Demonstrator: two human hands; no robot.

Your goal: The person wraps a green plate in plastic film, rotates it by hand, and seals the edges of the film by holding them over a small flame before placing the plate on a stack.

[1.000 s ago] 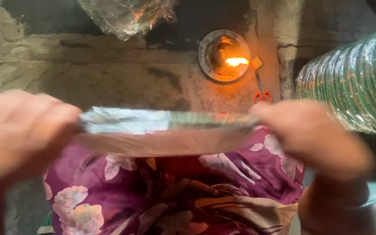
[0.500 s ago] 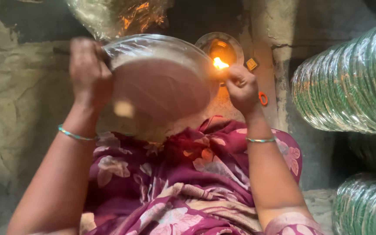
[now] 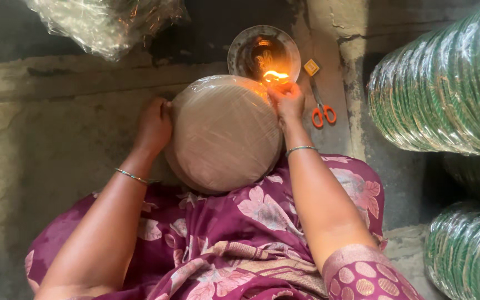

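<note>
Two tall stacks [image 3: 445, 83] of green-rimmed plates, wrapped in clear film, lie on their sides at the right, one above the other, and a crumpled clear bag [image 3: 104, 25] sits at the top left on the concrete floor [image 3: 45, 139]. In the middle a round wrapped pack [image 3: 223, 133] of pale brown plates is held on edge over the lap, its flat face toward the camera and its upper right rim touching a flame [image 3: 275, 75]. The flame burns in a shallow metal bowl [image 3: 263, 53] on the floor just behind the pack. The left hand [image 3: 152, 125] presses the pack's left rim, fingers curled round the edge; the right hand [image 3: 287, 100] pinches the rim at the flame, fingers closed on the film. Both wrists carry thin bangles. Orange scissors [image 3: 322, 111] lie right of the right hand, with a small yellow box [image 3: 311, 67] just above them.
</note>
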